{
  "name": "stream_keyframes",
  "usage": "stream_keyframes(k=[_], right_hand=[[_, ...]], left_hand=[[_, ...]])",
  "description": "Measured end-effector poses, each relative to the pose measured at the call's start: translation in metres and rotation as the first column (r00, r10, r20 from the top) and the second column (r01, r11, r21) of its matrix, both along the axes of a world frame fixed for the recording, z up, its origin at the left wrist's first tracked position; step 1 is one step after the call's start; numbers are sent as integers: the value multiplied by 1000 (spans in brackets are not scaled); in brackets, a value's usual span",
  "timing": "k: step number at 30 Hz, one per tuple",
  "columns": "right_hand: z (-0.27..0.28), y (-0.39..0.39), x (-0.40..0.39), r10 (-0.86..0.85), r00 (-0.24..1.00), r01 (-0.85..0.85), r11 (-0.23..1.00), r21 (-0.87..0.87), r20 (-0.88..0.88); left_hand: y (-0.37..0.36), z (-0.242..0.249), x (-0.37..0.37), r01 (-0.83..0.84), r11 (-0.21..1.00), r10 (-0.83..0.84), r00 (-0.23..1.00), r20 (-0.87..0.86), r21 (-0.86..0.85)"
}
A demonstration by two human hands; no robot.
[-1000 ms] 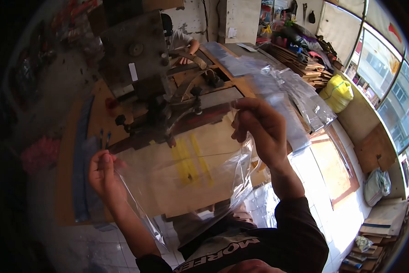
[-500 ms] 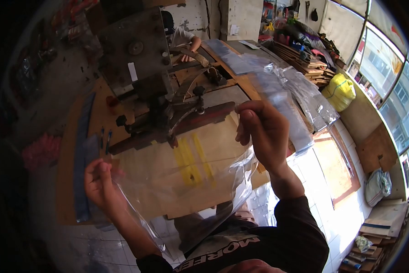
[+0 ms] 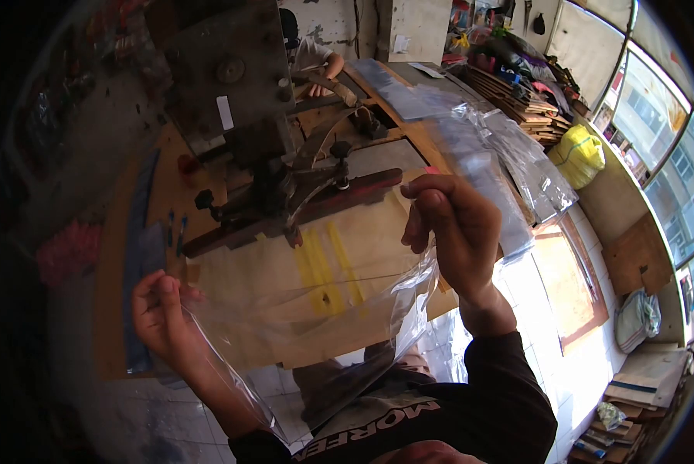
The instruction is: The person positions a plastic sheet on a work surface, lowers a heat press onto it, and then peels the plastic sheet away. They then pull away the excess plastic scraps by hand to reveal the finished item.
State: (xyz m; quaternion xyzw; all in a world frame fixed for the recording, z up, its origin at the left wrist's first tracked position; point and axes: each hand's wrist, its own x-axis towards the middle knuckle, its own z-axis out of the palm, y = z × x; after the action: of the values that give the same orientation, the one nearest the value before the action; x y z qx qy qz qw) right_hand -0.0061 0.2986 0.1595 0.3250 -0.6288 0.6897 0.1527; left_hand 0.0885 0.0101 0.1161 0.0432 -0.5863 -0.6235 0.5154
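Through the head camera I look down on both hands holding a clear plastic sheet (image 3: 339, 313) between them, above the near part of the desk (image 3: 169, 182). My left hand (image 3: 161, 317) has its fingers curled and the thumb brought in close to them, nearly closed on the sheet's left edge. My right hand (image 3: 459, 232) is farther forward, its thumb and forefinger pinched together at the sheet's upper right corner, the other fingers bent under. The sheet sags toward my dark shirt (image 3: 409, 410), with folds and bright glints down its right side.

Through the plastic I make out a tan board (image 3: 370, 220) on the desk, with yellow tape strips (image 3: 316, 267) across it. Just beyond runs the long dark bar (image 3: 324, 203) of a big metal machine (image 3: 231, 116), with black knobs above the bar. Two pens (image 3: 182, 232) lie left of the bar. More plastic sheets (image 3: 471, 155) are spread over the right side of the desk. At the far side I see another person's hand (image 3: 320, 89) resting near the machine. A yellow sack (image 3: 579, 157) sits to the right, near the windows, and stacked boards (image 3: 509, 97) lie behind the plastic.
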Motion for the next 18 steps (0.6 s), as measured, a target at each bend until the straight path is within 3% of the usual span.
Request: stream_keyframes(k=[14,18], right_hand=[[-2,1,-4,19,998,-17,999,-28,57],[-2,4,-4,107,989,-106,994,-13,104]], left_hand=[[0,-2,3,10,999,-10,1000,15,37],[0,-1,5,5,999,-6,1000,17,38]])
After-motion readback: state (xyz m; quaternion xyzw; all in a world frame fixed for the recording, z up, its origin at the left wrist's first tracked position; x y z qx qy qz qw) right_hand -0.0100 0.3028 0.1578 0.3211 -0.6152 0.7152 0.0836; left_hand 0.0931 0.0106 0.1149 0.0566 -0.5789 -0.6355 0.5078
